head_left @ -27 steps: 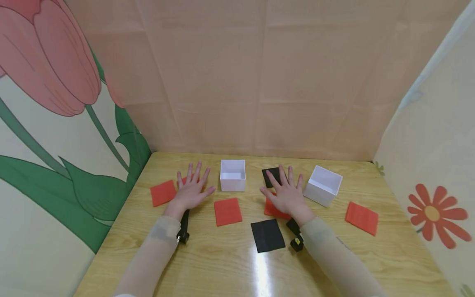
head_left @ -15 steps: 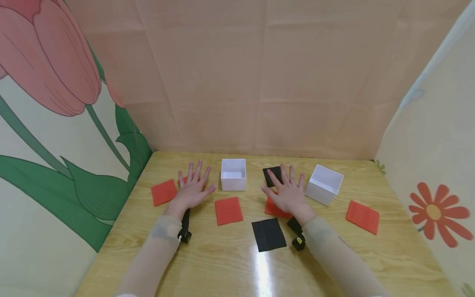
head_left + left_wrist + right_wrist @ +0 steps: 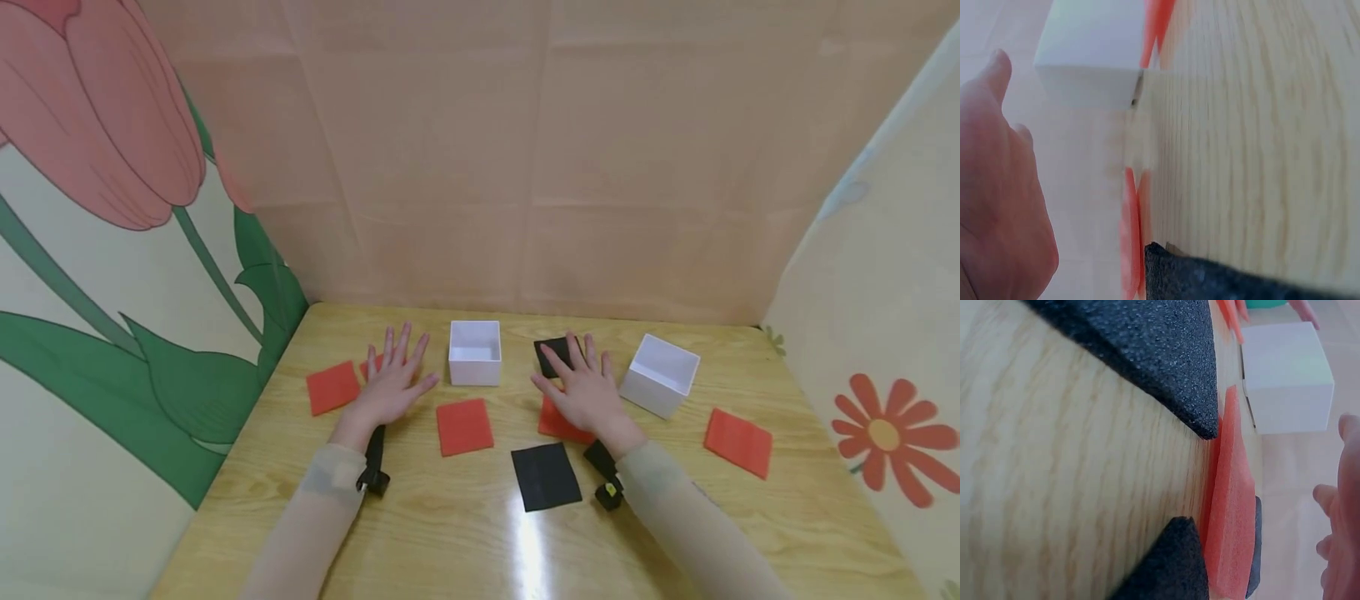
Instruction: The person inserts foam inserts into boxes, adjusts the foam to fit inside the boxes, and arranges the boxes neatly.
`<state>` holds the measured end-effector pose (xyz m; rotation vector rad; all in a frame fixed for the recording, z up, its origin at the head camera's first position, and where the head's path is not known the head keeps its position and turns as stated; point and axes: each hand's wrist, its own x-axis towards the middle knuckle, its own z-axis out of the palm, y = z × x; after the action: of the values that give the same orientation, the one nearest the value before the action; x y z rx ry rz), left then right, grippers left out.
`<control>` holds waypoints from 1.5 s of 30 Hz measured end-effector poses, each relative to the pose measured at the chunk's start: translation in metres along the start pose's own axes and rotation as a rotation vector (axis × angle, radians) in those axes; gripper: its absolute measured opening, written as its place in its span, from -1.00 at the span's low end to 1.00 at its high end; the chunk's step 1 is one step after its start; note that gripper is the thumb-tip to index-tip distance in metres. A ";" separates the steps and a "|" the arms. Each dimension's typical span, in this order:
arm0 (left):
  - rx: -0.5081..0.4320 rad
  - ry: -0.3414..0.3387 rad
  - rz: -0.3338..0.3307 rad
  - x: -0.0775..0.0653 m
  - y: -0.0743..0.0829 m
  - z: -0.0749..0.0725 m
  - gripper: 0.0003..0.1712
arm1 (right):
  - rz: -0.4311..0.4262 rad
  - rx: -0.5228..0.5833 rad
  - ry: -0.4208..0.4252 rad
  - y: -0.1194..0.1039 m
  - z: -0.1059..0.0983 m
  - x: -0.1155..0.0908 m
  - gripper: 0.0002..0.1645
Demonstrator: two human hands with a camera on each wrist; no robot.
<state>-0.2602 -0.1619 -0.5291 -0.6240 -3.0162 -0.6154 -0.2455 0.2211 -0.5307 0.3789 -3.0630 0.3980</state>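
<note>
My left hand (image 3: 386, 392) is spread with straight fingers and holds nothing. It overlaps a red square (image 3: 372, 365); another red square (image 3: 333, 388) lies at its left. In the left wrist view the thumb side of that hand (image 3: 1000, 200) shows beside a white box (image 3: 1094, 40). My right hand (image 3: 587, 396), fingers also spread, holds nothing. Beneath it in the head view are a black square (image 3: 550, 357) and a red square (image 3: 561, 422), both partly hidden. The right wrist view shows its fingers (image 3: 1347, 506) beyond the raised-looking red square (image 3: 1232, 519).
Two open white boxes (image 3: 475, 372) (image 3: 660, 375) stand toward the back of the wooden table (image 3: 442, 533). Between the arms lie a red square (image 3: 465, 427) and a grainy black square (image 3: 547, 477). One more red square (image 3: 738, 442) lies at the right.
Both hands stay spread in the same place over the table. The whole head view has shifted slightly; the squares and boxes lie as before.
</note>
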 end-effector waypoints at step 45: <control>-0.751 0.079 0.033 0.036 0.013 0.011 0.12 | -0.212 0.658 0.039 0.059 -0.047 -0.053 -0.39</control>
<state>-0.2872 -0.1337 -0.5318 -0.6178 -2.6222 -1.7383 -0.2084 0.3012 -0.5030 0.6853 -2.7265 1.3717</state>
